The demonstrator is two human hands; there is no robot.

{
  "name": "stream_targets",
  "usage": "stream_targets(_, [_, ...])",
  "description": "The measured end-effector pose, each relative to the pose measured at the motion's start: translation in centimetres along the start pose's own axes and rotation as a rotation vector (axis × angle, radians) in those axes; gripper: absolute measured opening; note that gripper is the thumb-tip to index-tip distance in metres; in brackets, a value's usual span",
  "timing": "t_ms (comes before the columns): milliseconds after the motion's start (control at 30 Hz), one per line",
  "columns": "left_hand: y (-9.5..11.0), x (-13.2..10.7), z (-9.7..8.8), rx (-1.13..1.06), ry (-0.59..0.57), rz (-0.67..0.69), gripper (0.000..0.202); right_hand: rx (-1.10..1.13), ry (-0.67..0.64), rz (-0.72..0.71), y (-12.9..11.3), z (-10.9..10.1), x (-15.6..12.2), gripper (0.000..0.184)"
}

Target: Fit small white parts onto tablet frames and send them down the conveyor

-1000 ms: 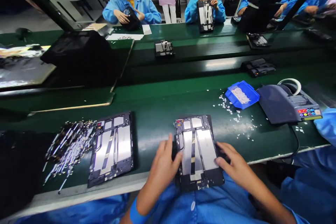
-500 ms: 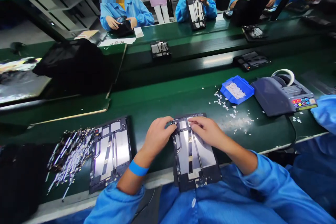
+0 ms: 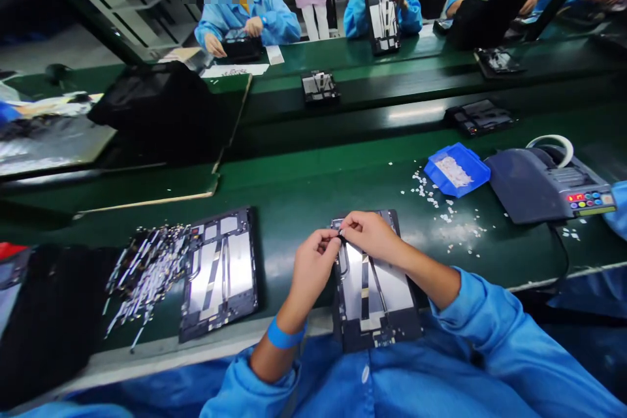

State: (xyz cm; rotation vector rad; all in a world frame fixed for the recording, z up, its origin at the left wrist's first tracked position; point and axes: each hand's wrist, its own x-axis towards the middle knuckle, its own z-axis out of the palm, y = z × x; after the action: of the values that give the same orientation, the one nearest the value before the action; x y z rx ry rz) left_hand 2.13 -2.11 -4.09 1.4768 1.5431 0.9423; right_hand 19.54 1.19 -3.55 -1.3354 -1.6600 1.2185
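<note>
An opened tablet (image 3: 389, 290) lies in front of me, its near end jutting over the bench edge against my smock. Above its far left corner, my left hand (image 3: 316, 260) is closed in a pinch. My right hand (image 3: 369, 235) reaches across the tablet's far end, and its fingertips meet those of the left. Something small and dark sits between the fingertips, too small to name. To the left lies a second opened tablet (image 3: 220, 274). Beside it is a heap of thin silvery strips (image 3: 151, 268).
A blue bin (image 3: 458, 170) of small pale pieces stands at the right, with more pieces scattered around it. Next to it is a grey tape dispenser (image 3: 539, 176). Black cloth (image 3: 157, 104) covers something at the left. Co-workers sit across the bench, handling tablets.
My right hand has moved left across the tablet's far end to meet my left hand's fingertips. The whole view has shifted a little. A co-worker opposite has raised one hand.
</note>
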Motion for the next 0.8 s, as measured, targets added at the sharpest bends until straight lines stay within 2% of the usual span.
stream_targets(167, [0.3,0.0,0.8,-0.067,0.064,-0.046,0.021,-0.431,0.213,-0.25,0.5,1.1,-1.2,0.009])
stream_targets(367, [-0.1,-0.9,0.7,0.09,0.076,0.08,0.017,-0.583,0.171,-0.445,1.6,1.3,-1.8,0.014])
stream_targets(467, [0.1,-1.1,0.4,0.17,0.063,0.17,0.016,-0.639,0.163,-0.464,1.6,1.2,-1.6,0.012])
stream_targets(533, [0.3,-1.1,0.4,0.175,0.06,0.181,0.015,-0.661,0.175,-0.441,1.5,1.3,-1.5,0.012])
stream_targets(633, [0.3,-0.7,0.6,0.072,0.048,0.072,0.015,-0.617,0.181,-0.393,1.4,1.4,-1.3,0.012])
stream_targets(733, [0.0,-0.2,0.8,-0.129,-0.021,-0.073,0.015,-0.528,0.156,-0.397,1.5,1.4,-1.2,0.014])
stream_targets(800, [-0.2,0.0,0.8,-0.192,-0.071,-0.098,0.015,-0.494,0.138,-0.415,1.7,1.3,-1.2,0.016])
